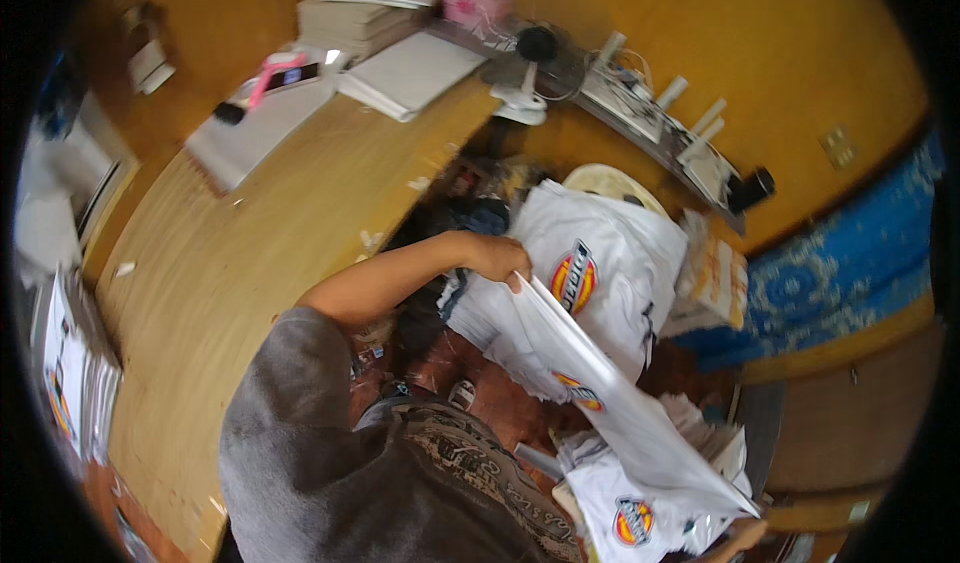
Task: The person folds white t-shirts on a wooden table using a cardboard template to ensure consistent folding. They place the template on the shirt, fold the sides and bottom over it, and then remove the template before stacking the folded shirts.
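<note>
My left hand [500, 260] reaches out over a pile of white cloth pieces, its fingers closed on the top edge of a white printed cloth [625, 423]. That cloth hangs stretched out down to the right, with a red, yellow and black emblem on it. At its far lower corner is my right hand [742, 541], blurred and partly cut off by the picture's dark rim, closed on the cloth's end. Behind the held cloth lies a pile of white printed cloths [615, 253] with the same emblem. A second pile of printed cloths [632, 523] sits below it.
A long wooden table [270, 233] runs along the left, with a stack of white printed cloths [75, 383] beside it. Papers [410, 73], a phone [295, 76] and a pink-handled item [268, 78] lie on it. A shelf holds routers [620, 103]; a blue curtain [830, 263] hangs right.
</note>
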### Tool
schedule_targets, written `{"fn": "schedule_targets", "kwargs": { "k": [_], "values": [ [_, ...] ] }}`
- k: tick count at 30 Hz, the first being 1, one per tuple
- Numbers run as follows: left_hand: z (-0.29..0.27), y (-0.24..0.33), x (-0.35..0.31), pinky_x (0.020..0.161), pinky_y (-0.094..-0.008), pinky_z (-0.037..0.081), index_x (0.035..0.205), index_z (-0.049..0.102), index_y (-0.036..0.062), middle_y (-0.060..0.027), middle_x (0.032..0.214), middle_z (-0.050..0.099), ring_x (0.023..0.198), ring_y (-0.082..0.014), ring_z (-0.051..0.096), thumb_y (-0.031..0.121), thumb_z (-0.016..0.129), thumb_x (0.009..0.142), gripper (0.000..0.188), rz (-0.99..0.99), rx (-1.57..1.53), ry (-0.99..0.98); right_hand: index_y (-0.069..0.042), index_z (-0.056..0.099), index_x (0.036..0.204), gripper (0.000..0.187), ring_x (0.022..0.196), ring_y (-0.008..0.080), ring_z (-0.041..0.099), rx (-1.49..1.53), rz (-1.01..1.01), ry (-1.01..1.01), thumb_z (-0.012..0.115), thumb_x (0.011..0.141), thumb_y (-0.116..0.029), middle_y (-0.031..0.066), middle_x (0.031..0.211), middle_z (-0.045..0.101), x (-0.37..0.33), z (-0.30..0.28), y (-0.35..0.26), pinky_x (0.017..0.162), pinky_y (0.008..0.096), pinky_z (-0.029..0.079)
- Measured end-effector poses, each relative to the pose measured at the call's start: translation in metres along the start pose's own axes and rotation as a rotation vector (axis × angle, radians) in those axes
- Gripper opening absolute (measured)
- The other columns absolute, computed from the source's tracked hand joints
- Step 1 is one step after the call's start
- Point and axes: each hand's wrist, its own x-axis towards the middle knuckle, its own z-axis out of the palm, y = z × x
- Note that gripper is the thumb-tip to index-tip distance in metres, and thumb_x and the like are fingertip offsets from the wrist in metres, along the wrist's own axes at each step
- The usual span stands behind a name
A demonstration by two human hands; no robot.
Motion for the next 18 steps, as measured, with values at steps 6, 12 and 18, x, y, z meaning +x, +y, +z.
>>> {"fn": "schedule_targets", "kwargs": {
  "k": [6,12,18],
  "values": [
    [-0.047,0.094,-0.151,0.059,-0.033,0.04,0.073,0.059,-0.0013,-0.0117,0.071,0.052,0.067,-0.0247,0.051,0.019,0.065,0.067,0.022,0.003,-0.128,0.505,-0.001,0.061,0.055,0.034,0.037,0.0208,0.04,0.222,-0.609,0.374,0.062,0.072,-0.03,0.0125,0.047,0.054,0.087,0.019,-0.111,0.039,0.0393,0.031],
    [-0.012,0.189,-0.294,0.06,-0.0298,0.04,0.069,0.06,-0.0038,-0.0101,0.076,0.054,0.07,-0.0199,0.051,0.023,0.067,0.063,0.028,-0.7,-0.078,0.894,-0.002,0.059,0.088,0.018,0.078,0.0206,0.057,0.638,-0.842,0.004,0.051,0.073,-0.007,0.0109,0.091,0.058,0.035,0.079,-0.346,0.064,0.0311,0.046],
    [0.054,0.326,-0.366,0.062,-0.0269,0.04,0.062,0.061,0.0001,-0.0041,0.065,0.054,0.065,-0.0126,0.05,0.028,0.072,0.055,0.031,-0.954,0.26,1.406,0.0,0.057,0.098,0.023,0.082,0.0183,0.055,1.222,-1.055,-0.556,0.046,0.078,-0.002,0.01,0.095,0.059,0.018,0.182,-0.479,0.069,0.0287,0.046]
  ]
}}
